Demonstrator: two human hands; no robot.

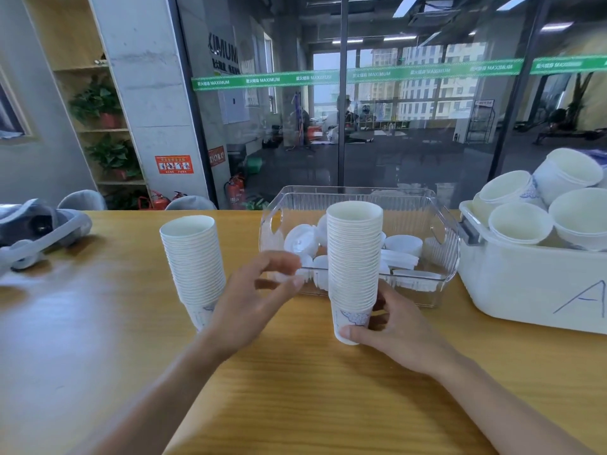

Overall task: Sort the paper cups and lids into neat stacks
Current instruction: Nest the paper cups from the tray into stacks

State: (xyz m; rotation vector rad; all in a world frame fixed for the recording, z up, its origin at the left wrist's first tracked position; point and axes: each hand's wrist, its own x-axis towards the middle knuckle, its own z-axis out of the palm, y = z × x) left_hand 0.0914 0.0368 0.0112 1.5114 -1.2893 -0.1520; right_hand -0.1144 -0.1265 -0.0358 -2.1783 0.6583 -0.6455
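Head camera footage looked down on a light wooden table (295,389) where two tall nested stacks of white paper cups stood upright. The right hand (391,333) gripped the bottom of the taller stack of white paper cups (354,267), thumb pressed across the front of the lowest cup near its base and the other fingers curled round the far side; that lowest cup carried a faint blue pattern. The left hand (256,297) hung between the two stacks with its fingers loosely spread and slightly bent, holding nothing, its fingertips blurred just in front of the clear bin's near wall. The shorter stack of white paper cups (193,264) stood to the left of it, apart from the hand.

Behind the taller stack sat a clear ribbed plastic bin (440,231) with cut-out handles, and inside it lay a loose jumble of white plastic lids (302,239), some flat and some tilted against one another. To the right, just beside the clear bin, stood a white opaque plastic tub (525,290) marked with a hand-drawn letter A; it was heaped with larger white paper bowls (522,221), tipped at various angles above the rim. At the far left edge of the table lay a grey headset-like device (36,228).
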